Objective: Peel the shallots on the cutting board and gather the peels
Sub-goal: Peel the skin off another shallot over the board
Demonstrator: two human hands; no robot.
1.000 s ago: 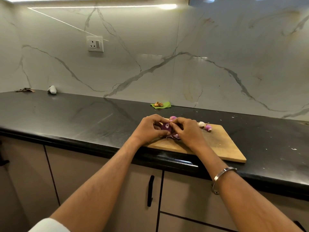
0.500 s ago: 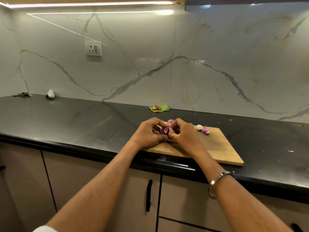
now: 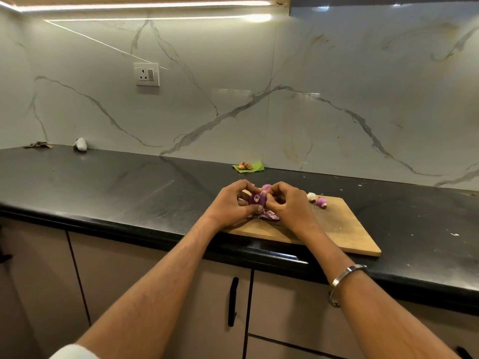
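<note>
A purple shallot point(image 3: 257, 199) is held just above the near left part of a wooden cutting board point(image 3: 344, 229). The left hand point(image 3: 229, 206) curls its fingers around it; the right hand point(image 3: 289, 203) pinches at its top. Purple peels point(image 3: 269, 215) lie on the board beneath. Two more shallots point(image 3: 317, 199) rest further right on the board, on a black countertop point(image 3: 103, 182).

A long light strip point(image 3: 145, 6) at the top shines bright and makes a white glare spot on the marble wall point(image 3: 259, 18). The wall looks bright. The black counter point(image 3: 103, 182) is shiny and shows pale reflections. The cabinets point(image 3: 116, 275) below are dimmer. The picture bends at the edges and looks a bit soft all over.
</note>
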